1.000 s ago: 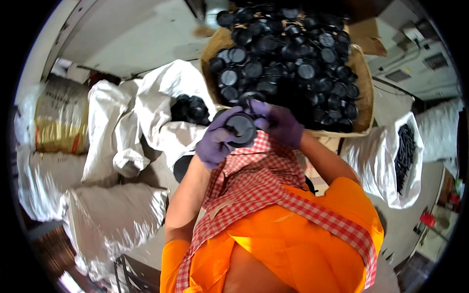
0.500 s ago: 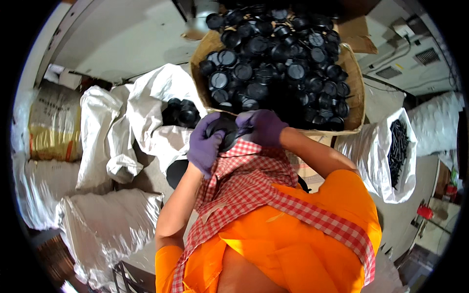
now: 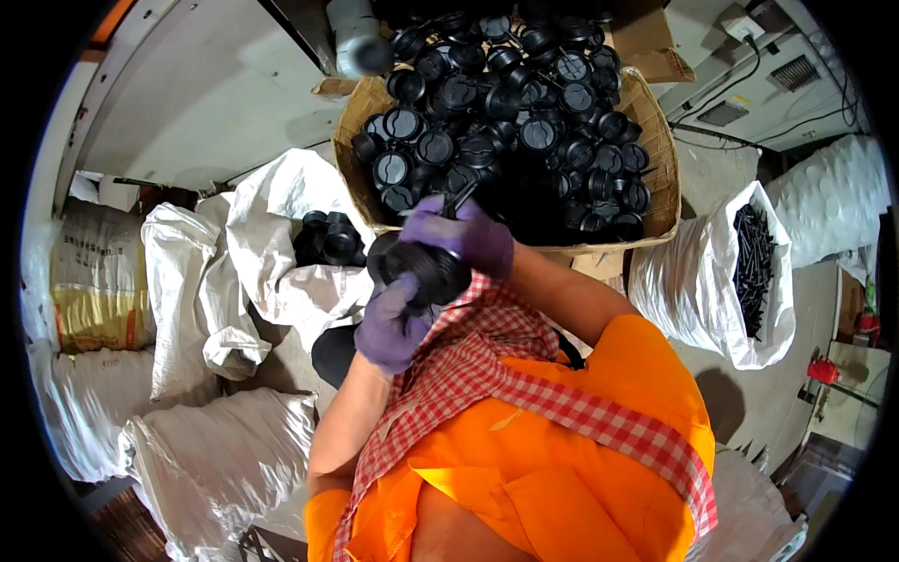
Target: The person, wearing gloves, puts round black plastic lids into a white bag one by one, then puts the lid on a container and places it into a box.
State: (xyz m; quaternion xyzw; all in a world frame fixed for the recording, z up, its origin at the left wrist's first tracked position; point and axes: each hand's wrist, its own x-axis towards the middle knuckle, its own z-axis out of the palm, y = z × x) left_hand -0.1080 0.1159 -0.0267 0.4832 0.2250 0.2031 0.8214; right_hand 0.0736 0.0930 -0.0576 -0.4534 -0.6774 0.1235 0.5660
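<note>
Both my hands wear purple gloves and meet above my lap, in front of the box. My left hand (image 3: 391, 330) is closed on a round black plastic cap (image 3: 426, 272) with a ribbed side, its thumb pressed against the ribs. Just above it, my right hand (image 3: 464, 234) is closed at the cap's far edge. Thin dark prongs (image 3: 459, 199) stick up from between its fingers; what they belong to is hidden. Beyond my hands, a large cardboard box (image 3: 663, 155) holds a heap of black round caps (image 3: 538, 134).
To the left, a white woven sack (image 3: 267, 220) holds several black round parts (image 3: 339, 242). On the right, another white sack (image 3: 688, 281) contains thin black pieces (image 3: 752, 272). Stuffed white sacks (image 3: 220, 450) lie at lower left. A grey cylinder (image 3: 354, 37) stands behind the box.
The cap has turned so its ribbed side shows. My left hand has dropped lower, and thin prongs now show at my right hand. The whole view has shifted slightly.
</note>
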